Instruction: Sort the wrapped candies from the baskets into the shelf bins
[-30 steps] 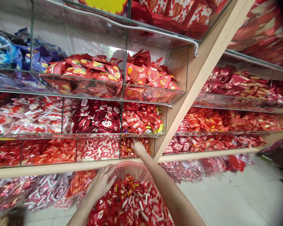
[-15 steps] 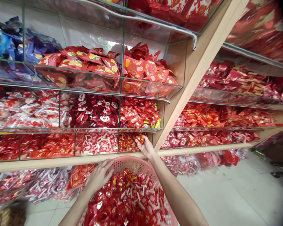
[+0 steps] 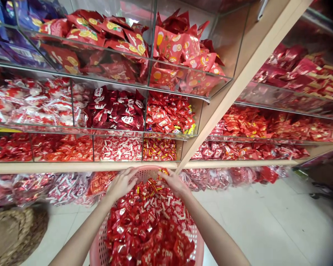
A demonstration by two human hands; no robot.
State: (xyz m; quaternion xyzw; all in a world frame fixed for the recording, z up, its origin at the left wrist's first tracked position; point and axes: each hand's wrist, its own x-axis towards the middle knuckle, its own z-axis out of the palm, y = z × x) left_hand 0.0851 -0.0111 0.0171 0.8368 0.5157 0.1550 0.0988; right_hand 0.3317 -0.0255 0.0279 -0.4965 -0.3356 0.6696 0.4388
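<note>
In the head view, the pink basket (image 3: 197, 236) sits low and central, just before the shelf (image 3: 72, 168), with its mouth up. Its far rim faces the shelf and its near end is cut off by the frame, so its full long axis cannot be told; the visible sides run from the person toward the shelf. Wrapped sweets (image 3: 150, 225) fill it, lying at many angles.

The left hand (image 3: 122, 183) lies over the left part of the far rim, fingers loosely apart and thumb toward the inside; whether it grips cannot be told. The right hand (image 3: 173, 181) is at the far right of the rim, fingers curled around a red-and-yellow candy (image 3: 163, 171), which lies roughly crosswise at the fingertips, over the basket's far end. Similar candies fill the bin (image 3: 159, 149) beyond. Packed bags (image 3: 63, 186) lie below the shelf, and pale floor (image 3: 238, 218) shows at right.
</note>
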